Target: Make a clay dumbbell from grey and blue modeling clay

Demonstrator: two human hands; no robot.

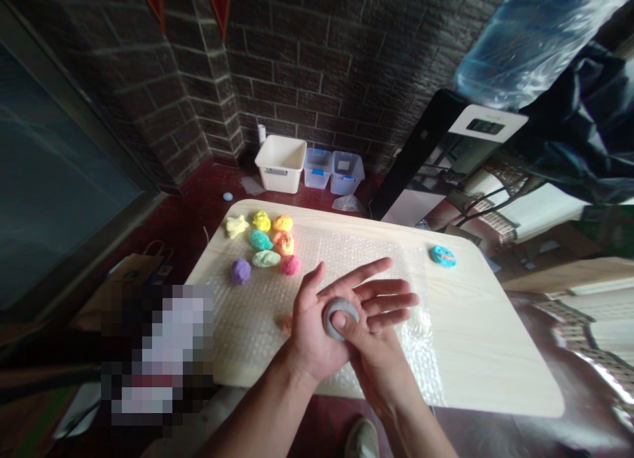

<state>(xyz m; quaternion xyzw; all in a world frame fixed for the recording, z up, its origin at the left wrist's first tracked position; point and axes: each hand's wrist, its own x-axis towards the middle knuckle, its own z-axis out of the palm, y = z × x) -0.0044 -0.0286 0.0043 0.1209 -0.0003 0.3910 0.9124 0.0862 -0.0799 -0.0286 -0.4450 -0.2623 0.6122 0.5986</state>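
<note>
My left hand (308,342) lies palm up over the bubble wrap sheet (247,312), fingers stretched out and apart. A flattened grey clay disc (331,307) rests on its palm. My right hand (377,369) comes in from below and right. Its thumb presses on the disc, and its other fingers are hidden under the left hand. Several coloured clay lumps sit at the table's far left, among them a purple one (240,271), a pink one (290,265) and a teal one (260,240).
A blue clay disc (442,256) lies alone on the light wooden table (495,352) at the far right. A white bin (281,162) and clear boxes (331,170) stand on the floor beyond. A water dispenser (446,154) stands at the right, and a blurred-out patch (158,352) at the left.
</note>
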